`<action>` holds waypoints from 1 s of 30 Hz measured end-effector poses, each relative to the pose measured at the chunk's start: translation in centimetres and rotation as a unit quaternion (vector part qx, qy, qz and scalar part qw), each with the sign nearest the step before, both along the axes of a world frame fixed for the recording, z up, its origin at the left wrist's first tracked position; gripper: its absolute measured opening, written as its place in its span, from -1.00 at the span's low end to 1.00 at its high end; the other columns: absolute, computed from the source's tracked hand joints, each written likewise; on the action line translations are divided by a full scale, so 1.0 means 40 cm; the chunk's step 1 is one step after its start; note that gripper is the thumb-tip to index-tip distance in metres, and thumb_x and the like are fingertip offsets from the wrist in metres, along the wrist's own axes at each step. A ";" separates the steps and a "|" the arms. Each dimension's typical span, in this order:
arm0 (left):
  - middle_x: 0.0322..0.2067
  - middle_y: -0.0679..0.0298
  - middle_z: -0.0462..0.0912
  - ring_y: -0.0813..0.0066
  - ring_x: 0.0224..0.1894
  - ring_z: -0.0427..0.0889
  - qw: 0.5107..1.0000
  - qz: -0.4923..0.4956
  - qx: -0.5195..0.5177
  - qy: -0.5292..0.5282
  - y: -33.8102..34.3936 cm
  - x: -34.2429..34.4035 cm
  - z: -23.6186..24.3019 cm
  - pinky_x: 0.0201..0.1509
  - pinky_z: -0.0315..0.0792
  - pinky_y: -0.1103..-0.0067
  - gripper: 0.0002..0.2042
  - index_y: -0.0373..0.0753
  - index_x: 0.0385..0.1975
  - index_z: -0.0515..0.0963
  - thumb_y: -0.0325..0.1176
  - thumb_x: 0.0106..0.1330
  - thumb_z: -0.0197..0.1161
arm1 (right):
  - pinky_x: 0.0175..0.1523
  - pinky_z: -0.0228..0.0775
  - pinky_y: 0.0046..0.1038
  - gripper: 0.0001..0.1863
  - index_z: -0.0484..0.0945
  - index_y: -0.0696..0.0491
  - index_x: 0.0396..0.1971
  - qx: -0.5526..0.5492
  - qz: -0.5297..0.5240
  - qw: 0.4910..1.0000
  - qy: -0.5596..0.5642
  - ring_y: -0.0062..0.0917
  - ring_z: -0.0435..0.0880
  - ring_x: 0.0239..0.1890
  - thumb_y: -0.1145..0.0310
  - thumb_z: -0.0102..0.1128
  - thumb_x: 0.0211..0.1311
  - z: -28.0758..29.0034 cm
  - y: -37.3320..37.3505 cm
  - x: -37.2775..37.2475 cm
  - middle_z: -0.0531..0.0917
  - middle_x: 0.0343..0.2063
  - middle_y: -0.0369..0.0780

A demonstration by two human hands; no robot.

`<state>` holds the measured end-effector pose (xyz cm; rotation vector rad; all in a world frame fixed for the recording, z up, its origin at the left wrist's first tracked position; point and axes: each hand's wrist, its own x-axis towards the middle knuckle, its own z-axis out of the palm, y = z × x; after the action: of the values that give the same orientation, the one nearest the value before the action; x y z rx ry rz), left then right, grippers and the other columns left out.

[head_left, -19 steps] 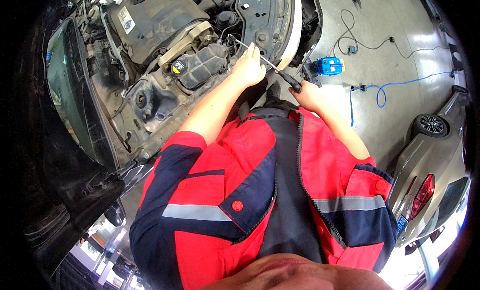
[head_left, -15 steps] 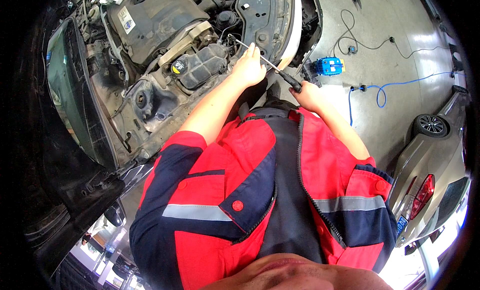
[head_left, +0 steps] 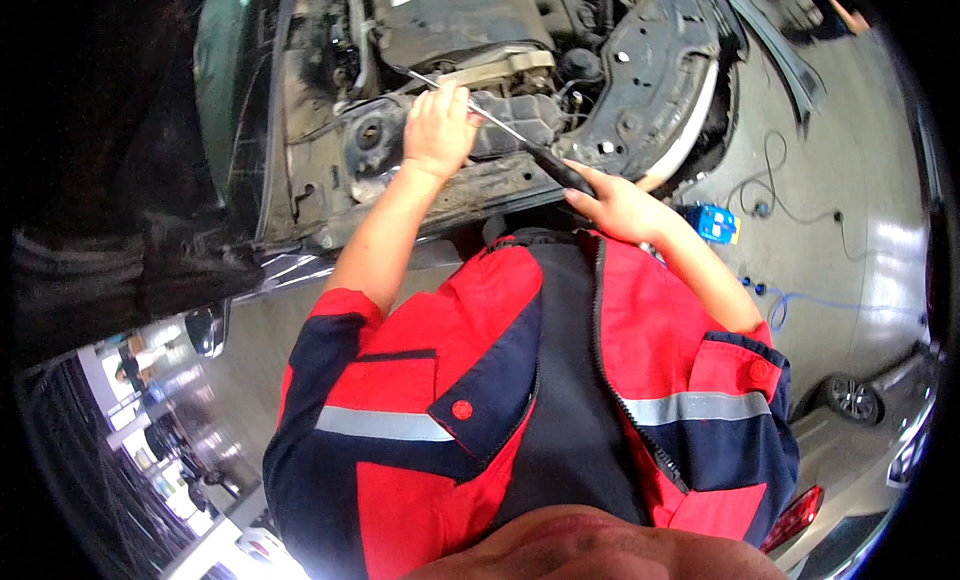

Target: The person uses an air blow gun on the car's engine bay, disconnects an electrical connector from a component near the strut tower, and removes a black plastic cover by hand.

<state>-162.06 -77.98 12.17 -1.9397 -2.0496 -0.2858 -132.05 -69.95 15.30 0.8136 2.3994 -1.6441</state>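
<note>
My right hand [head_left: 620, 208] is wrapped round the black handle of a long tool with a thin metal shaft [head_left: 503, 125]. Its exact kind is unclear. Farther up, my left hand [head_left: 438, 132] is closed round the shaft, its fingers partly hiding it. The tool's slim tip reaches past that hand over the open engine bay, close to the edge of the dark engine cover [head_left: 450, 25]. Just beneath the shaft lies a grey plastic reservoir [head_left: 515, 120]. A round strut mount [head_left: 370, 135] sits left of my left hand.
The car's fender edge [head_left: 480, 185] runs between me and the engine bay. At the right, a blue box-shaped device [head_left: 714, 223] stands on the floor, with a black cable [head_left: 770, 170] and a blue hose [head_left: 850, 307] around it. Another car [head_left: 850, 440] is parked at the lower right.
My view has shifted, so the engine bay sits farther right. Both hands have carried the tool leftward over the bay, its tip going from beside the reservoir to near the engine cover.
</note>
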 end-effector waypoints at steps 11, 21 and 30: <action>0.40 -0.17 0.05 -0.01 0.42 0.15 0.905 0.253 -0.172 -0.296 -0.085 -0.100 0.064 0.46 0.11 0.40 -0.11 -0.50 0.40 -0.11 -0.27 0.17 0.26 | -0.48 0.44 -0.18 -0.29 0.59 0.35 -0.55 -0.042 -0.062 0.997 -0.007 -0.30 0.58 -0.68 -0.09 -0.10 0.42 -0.031 -0.018 -0.656 0.61 -0.65 -0.01; 0.46 0.02 -0.03 0.07 0.38 0.25 0.917 0.232 -0.172 -0.273 -0.061 -0.221 0.031 0.38 0.24 0.38 -0.04 -0.40 0.44 -0.14 -0.09 0.14 0.25 | -0.57 0.41 -0.27 -0.28 0.52 0.28 -0.66 -0.078 -0.058 0.995 -0.017 -0.35 0.51 -0.77 -0.09 -0.16 0.45 -0.007 0.000 -0.730 0.50 -0.79 -0.12; 0.34 -0.15 0.22 0.05 0.39 0.25 0.925 0.157 -0.136 -0.318 -0.097 -0.180 0.077 0.43 0.17 0.38 -0.38 -0.35 0.32 0.25 -0.25 0.26 0.18 | -0.40 0.58 -0.23 -0.59 0.61 0.21 -0.17 0.148 0.141 0.978 -0.041 -0.31 0.69 -0.53 0.14 0.01 0.32 -0.011 0.018 -0.674 0.69 -0.49 0.00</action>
<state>-169.25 -81.86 15.23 -1.7653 -2.9142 -0.6533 -159.02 -69.22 14.86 0.5309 2.5919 -1.1457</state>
